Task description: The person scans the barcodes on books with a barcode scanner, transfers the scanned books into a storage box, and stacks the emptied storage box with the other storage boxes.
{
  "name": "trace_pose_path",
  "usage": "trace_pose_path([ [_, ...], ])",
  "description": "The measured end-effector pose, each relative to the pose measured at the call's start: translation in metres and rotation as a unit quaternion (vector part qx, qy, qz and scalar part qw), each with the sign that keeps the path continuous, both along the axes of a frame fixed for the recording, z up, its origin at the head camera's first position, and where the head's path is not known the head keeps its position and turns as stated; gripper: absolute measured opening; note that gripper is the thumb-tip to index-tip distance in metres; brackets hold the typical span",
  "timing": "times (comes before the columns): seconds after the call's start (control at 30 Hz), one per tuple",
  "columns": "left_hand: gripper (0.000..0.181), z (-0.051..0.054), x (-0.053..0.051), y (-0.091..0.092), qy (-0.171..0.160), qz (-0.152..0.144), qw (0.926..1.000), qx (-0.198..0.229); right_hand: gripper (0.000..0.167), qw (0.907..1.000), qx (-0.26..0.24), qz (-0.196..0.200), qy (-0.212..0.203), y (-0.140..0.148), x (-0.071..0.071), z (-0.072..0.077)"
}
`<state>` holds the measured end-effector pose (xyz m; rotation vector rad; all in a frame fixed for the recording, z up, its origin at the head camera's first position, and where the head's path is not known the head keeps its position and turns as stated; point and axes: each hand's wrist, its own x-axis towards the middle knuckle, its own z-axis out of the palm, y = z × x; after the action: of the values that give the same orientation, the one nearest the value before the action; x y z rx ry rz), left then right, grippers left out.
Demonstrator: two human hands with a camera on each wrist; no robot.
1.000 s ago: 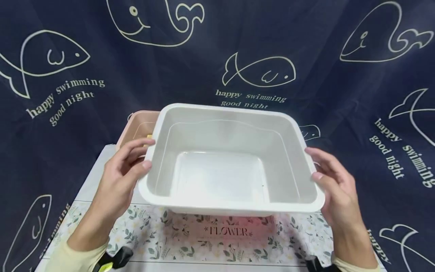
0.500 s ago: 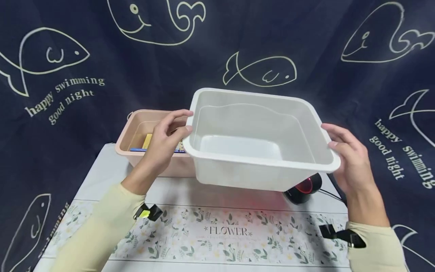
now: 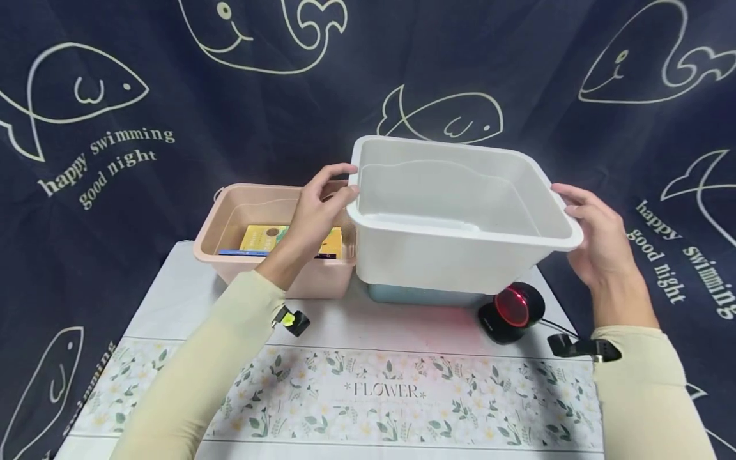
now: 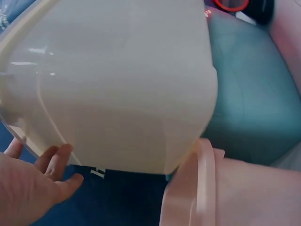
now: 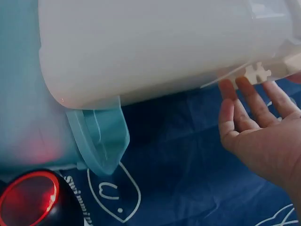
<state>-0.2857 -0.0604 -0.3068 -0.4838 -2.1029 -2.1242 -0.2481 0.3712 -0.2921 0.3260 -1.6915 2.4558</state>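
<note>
A white plastic storage bin [image 3: 425, 255] is held up above the table, its open top tilted toward me. My left hand [image 3: 316, 214] grips its left rim between thumb and fingers, and my right hand [image 3: 600, 239] grips the right rim. Directly below and behind it shows a teal bin [image 3: 425, 294], mostly hidden in the head view. In the left wrist view the white bin's bottom sits over the teal bin [image 4: 256, 89], beside the pink bin's rim [image 4: 207, 183]. From the right wrist, one end of the teal bin [image 5: 101, 141] sticks out past the white bin; whether they touch I cannot tell.
On the left stands a pink bin [image 3: 310, 281] with yellow books [image 3: 259, 237] and a blue-edged item [image 3: 244, 253] inside. A black device [image 3: 520, 313] with a glowing red ring and a cable stands at the right. A flower-print cloth [image 3: 385, 409] covers the table's front; a dark curtain hangs behind.
Both hands have carried the white bin up, away from me and to the right. The pink bin's books, the black device and part of the teal bin have come into sight.
</note>
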Motion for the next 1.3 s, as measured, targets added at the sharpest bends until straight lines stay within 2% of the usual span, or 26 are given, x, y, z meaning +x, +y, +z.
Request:
trace_pose_path([
  [0.1, 0.039, 0.002, -0.008, 0.006, 0.004, 0.001, 0.9999, -0.014, 0.036, 1.0000, 0.001, 0.006, 0.004, 0.007, -0.010, 0.002],
  [0.27, 0.038, 0.002, -0.022, 0.017, 0.005, 0.015, 0.9999, -0.002, 0.035, 0.9997, 0.023, -0.002, 0.003, 0.015, -0.024, 0.001],
  [0.37, 0.039, 0.002, -0.028, 0.024, 0.002, 0.016, 0.9999, 0.005, 0.035, 0.9990, 0.037, -0.021, -0.010, 0.018, -0.033, 0.000],
  [0.53, 0.041, 0.001, -0.037, 0.030, -0.005, 0.011, 0.9999, 0.006, 0.034, 0.9988, 0.021, -0.033, -0.030, 0.023, -0.044, -0.002],
  [0.73, 0.040, 0.000, -0.049, 0.036, -0.004, 0.025, 0.9997, 0.005, 0.034, 0.9971, 0.008, -0.045, -0.060, 0.024, -0.055, -0.001],
  [0.83, 0.039, -0.003, -0.054, 0.037, -0.007, 0.030, 0.9995, 0.005, 0.034, 0.9957, 0.019, -0.053, -0.073, 0.024, -0.059, 0.000],
  [1.0, 0.040, -0.015, -0.059, 0.038, -0.013, 0.030, 0.9994, 0.009, 0.037, 0.9926, 0.047, -0.067, -0.089, 0.022, -0.064, -0.007],
  [1.17, 0.040, -0.035, -0.061, 0.041, -0.017, 0.039, 0.9990, 0.011, 0.039, 0.9920, 0.045, -0.066, -0.098, 0.022, -0.065, -0.024],
  [1.3, 0.039, -0.051, -0.061, 0.042, -0.039, 0.048, 0.9981, 0.006, 0.043, 0.9893, 0.062, -0.074, -0.110, 0.020, -0.066, -0.038],
])
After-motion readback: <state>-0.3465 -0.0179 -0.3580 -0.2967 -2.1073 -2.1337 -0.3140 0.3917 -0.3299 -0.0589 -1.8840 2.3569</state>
